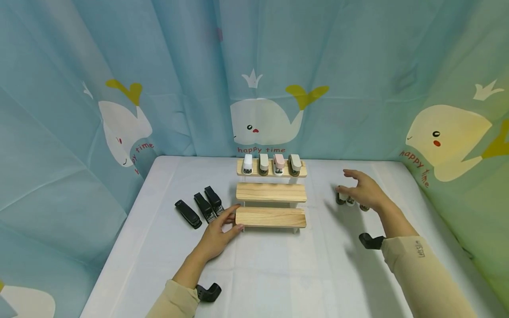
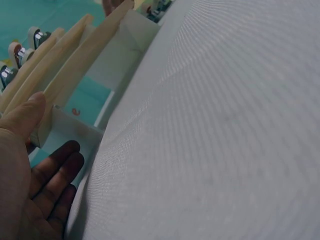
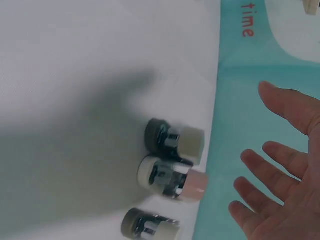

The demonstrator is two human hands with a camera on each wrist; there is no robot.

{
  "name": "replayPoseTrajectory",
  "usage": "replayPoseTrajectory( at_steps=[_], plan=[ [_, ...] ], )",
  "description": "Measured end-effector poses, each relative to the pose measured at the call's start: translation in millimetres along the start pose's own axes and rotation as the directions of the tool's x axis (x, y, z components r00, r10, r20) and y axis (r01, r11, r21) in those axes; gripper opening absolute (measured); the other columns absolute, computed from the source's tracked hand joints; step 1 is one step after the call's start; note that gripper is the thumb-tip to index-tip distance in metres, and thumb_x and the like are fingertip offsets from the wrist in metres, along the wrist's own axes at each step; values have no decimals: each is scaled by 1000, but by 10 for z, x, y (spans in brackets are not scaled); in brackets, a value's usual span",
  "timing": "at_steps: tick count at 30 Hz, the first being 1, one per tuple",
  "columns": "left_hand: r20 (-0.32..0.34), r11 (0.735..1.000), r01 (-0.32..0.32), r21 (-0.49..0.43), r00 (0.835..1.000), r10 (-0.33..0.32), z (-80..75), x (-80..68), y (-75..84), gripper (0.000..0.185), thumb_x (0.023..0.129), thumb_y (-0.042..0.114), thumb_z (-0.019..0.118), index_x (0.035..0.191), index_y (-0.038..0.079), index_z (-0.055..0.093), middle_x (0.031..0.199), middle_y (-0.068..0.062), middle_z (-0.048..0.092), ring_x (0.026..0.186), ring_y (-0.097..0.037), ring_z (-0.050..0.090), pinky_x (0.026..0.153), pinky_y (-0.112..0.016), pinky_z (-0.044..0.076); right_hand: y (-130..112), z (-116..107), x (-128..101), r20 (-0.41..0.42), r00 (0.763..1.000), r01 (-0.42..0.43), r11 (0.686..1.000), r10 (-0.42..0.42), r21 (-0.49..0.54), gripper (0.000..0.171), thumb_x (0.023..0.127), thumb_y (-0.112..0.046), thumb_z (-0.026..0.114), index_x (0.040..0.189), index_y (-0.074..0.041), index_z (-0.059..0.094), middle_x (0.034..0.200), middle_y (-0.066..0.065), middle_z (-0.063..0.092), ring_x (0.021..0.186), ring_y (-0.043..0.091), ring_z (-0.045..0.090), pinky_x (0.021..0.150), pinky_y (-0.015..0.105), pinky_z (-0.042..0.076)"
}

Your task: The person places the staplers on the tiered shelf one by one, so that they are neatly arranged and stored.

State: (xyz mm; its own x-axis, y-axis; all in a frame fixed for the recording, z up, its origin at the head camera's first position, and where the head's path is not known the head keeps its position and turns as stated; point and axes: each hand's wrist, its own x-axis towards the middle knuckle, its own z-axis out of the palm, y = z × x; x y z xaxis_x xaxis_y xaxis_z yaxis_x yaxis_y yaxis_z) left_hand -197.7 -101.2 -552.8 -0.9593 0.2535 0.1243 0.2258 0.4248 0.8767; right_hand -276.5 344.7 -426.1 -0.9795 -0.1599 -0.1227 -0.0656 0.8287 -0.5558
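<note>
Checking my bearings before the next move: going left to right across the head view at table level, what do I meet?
Leftmost black stapler → left hand → wooden stand, whose top shelf bears, in order, a white stapler, cream stapler, pink stapler and beige stapler → right hand.

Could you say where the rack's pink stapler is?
In the head view, the pink stapler is third from left on the top shelf, between two cream staplers.
</note>
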Motion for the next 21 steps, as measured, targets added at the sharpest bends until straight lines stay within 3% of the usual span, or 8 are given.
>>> replayPoseTrajectory(
  at_steps=[8, 16, 21],
  plan=[
    [-3, 1000, 6, 3, 1000, -6, -3, -1, 1, 62, 88, 55, 63, 143, 45, 38, 117, 17, 63, 114, -8, 58, 101, -48, 41, 141, 22, -2, 56, 998, -39, 999, 38, 21, 77, 91, -35, 66, 149, -1, 30, 151, 28, 31, 134, 45, 35, 102, 63, 33],
    [-3, 999, 30, 17, 1000, -30, -6, -9, 22, 61, 88, 52, 64, 142, 48, 38, 116, 17, 63, 114, -8, 58, 102, -48, 40, 232, 98, 33, 80, 995, -58, 998, 59, -17, 81, 88, -37, 70, 148, 1, 32, 129, 28, 53, 110, 34, 50, 95, 56, 40],
    [-2, 1000, 23, 11, 1000, -23, -7, -7, 23, 61, 89, 50, 65, 143, 46, 38, 117, 16, 62, 114, -8, 58, 101, -48, 40, 273, 135, 72, 91, 994, -53, 998, 57, -43, 80, 87, -34, 70, 147, 2, 33, 129, 33, 51, 114, 40, 50, 95, 59, 40]
  ],
)
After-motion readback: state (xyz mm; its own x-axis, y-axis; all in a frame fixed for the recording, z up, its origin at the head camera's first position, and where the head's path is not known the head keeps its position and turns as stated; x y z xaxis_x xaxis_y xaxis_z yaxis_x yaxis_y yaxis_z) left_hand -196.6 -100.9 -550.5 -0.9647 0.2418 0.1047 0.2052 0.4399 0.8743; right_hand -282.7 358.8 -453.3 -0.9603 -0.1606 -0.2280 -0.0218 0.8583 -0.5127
